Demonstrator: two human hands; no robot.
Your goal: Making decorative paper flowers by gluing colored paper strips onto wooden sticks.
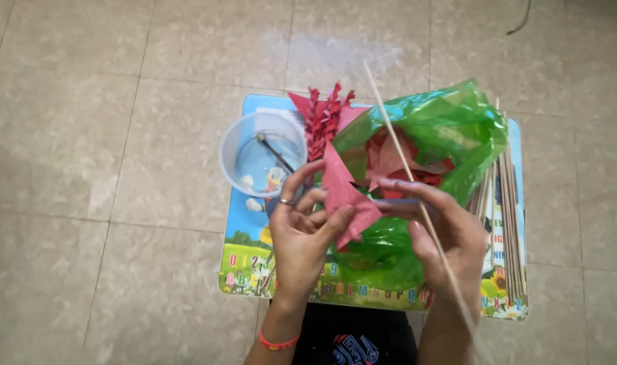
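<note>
Two hands share it: my left hand (301,226) pinches the folded red paper piece (345,196), my right hand (443,230) grips the thin wooden stick (403,159), best kept steady above the small printed table's (244,270) near edge.

One clear plastic cup (262,154) is standing on one small picture-printed table (244,270); one green plastic bag (430,128) is lying there; two hands are showing; the bundled wooden sticks (508,216) are too many to count.

One view only, from the person's head, facing almost straight down; it sits close above the hands, left hand (301,233) and right hand (443,233) low in the centre; the small desk (244,267) lies under and beyond them; tiled floor (105,135) fills the frame to their left, right and ahead.
</note>
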